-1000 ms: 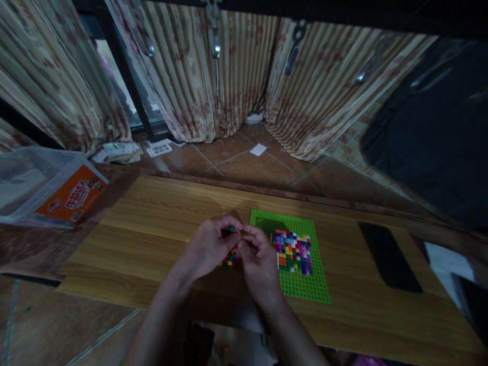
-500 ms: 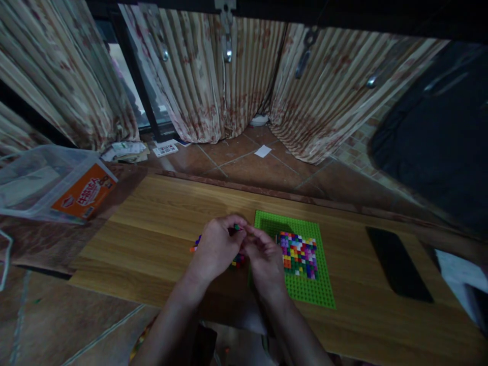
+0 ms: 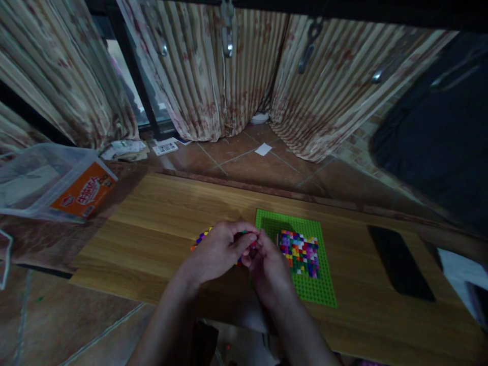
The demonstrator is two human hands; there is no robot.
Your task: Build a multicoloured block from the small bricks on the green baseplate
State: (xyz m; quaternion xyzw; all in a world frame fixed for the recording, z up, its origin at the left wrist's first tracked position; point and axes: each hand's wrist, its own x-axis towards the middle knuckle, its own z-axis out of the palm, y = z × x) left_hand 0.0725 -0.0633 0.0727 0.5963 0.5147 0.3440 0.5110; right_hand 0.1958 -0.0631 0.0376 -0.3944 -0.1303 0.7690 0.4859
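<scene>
L hand (image 3: pixel 219 251) and R hand (image 3: pixel 272 262) meet over the bench (image 3: pixel 137 223), just left of a green baseplate (image 3: pixel 324 269). L grip is clamped on small bricks (image 3: pixel 253 245), a green bit & a red bit showing btwn thumb and fingers. R fingertips touch L's at the red bit; view's dim & blurred there, so can't tell if R grip is closed on it too.

Loose bricks (image 3: pixel 201 237), mixed colours, lie on the bench behind L hand, partly hidden by it. Multicolour brick block (image 3: pixel 299 251) sits on the baseplate, R hand just beside it, covering the plate's near-left part.

Further right on the bench: black slab (image 3: pixel 400 262), lying flat, well apart from the plate. Far left, off the bench: clear plastic bin (image 3: pixel 34 157) w/ orange label (image 3: pixel 86 190). Beyond, striped curtains (image 3: pixel 186 76) + white card (image 3: pixel 263 149) on floor.
</scene>
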